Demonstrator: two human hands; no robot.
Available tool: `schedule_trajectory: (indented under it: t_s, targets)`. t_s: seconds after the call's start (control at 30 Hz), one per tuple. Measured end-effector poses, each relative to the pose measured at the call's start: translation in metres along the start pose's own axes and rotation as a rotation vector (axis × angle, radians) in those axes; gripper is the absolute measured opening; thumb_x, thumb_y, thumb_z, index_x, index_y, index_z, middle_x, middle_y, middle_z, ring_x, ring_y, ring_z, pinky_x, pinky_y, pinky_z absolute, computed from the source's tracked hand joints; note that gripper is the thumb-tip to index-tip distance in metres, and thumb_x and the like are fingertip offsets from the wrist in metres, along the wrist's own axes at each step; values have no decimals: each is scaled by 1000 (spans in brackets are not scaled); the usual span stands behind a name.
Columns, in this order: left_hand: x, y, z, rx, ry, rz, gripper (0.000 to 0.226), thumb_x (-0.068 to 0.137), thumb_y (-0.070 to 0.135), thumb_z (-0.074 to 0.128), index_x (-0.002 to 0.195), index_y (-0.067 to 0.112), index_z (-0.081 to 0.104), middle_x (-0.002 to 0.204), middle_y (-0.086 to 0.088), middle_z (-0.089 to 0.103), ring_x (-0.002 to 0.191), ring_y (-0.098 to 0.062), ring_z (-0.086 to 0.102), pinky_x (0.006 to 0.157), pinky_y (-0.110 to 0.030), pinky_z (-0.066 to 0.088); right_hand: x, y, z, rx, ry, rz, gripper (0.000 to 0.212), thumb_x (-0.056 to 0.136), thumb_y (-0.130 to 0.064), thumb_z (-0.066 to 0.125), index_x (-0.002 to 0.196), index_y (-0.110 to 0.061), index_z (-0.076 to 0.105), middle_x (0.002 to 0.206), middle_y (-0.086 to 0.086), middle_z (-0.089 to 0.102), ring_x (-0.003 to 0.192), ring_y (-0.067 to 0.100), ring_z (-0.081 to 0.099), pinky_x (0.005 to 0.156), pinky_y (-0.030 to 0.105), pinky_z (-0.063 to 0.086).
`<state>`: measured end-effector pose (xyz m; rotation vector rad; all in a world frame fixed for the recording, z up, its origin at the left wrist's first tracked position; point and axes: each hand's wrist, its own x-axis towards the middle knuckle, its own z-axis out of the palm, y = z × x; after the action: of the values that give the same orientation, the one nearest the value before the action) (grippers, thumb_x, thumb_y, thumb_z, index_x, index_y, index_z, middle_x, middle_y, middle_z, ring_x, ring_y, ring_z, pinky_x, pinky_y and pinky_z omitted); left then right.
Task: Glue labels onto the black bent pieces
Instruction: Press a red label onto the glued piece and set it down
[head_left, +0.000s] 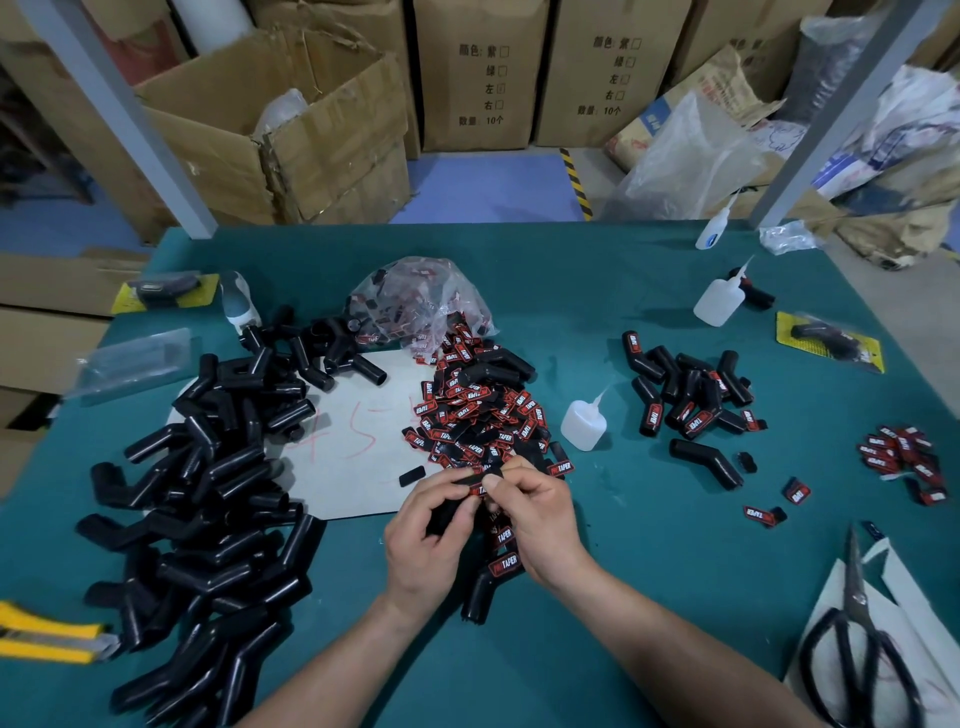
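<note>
Soft overhead light keeps the green table (649, 545) bright, with faint shadows and thin glints on the black pieces (218, 499). The wide lens tilts the grey posts (122, 119) at the edges, and the boxes (478, 78) behind look dimmer, slightly soft.

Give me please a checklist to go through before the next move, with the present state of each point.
1. The left hand grips the black bent piece: ok.
2. The right hand pinches the label against that piece: ok.
3. The label sits straight: cannot tell, the fingers cover most of it.
4. Glue is under the label: cannot tell.
5. The glue bottle stands upright beside the label pile: ok.
6. More unlabelled pieces lie ready on the table: ok.
</note>
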<state>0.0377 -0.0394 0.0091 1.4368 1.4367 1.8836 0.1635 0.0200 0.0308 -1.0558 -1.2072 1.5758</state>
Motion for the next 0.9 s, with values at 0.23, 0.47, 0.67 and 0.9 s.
schedule_trajectory:
  t_s: [0.23, 0.47, 0.67, 0.9]
  targets:
    - [2, -2, 0, -18, 29, -45, 14, 97, 26, 72, 109, 34, 71, 117, 5, 73, 108, -25, 71, 97, -31, 54, 1, 1, -1, 1, -43, -3, 28, 86, -29, 72, 61, -15, 69, 66, -4, 57, 69, 17, 52, 72, 29, 43]
    - [0, 0, 0, 56, -44, -9, 14, 102, 27, 66, 110, 17, 72, 120, 4, 71, 109, -24, 70, 97, -32, 54, 3, 3, -2, 8, 28, -26, 32, 80, -28, 74, 59, -7, 63, 65, 0, 53, 68, 16, 49, 70, 28, 43]
    - [0, 2, 0, 79, -38, -18, 16, 102, 27, 66, 112, 16, 73, 120, 6, 71, 109, -23, 70, 97, -33, 54, 1, -2, -1, -19, 35, -72, 25, 81, -25, 72, 57, -21, 66, 64, -7, 54, 65, 11, 51, 68, 22, 43]
    - [3, 1, -3, 33, 21, -71, 15, 98, 21, 69, 111, 27, 74, 115, 5, 73, 107, -22, 70, 96, -28, 53, 2, -10, -8, -198, -85, -169, 21, 90, -29, 68, 74, -19, 74, 77, -1, 58, 74, 10, 55, 70, 23, 45]
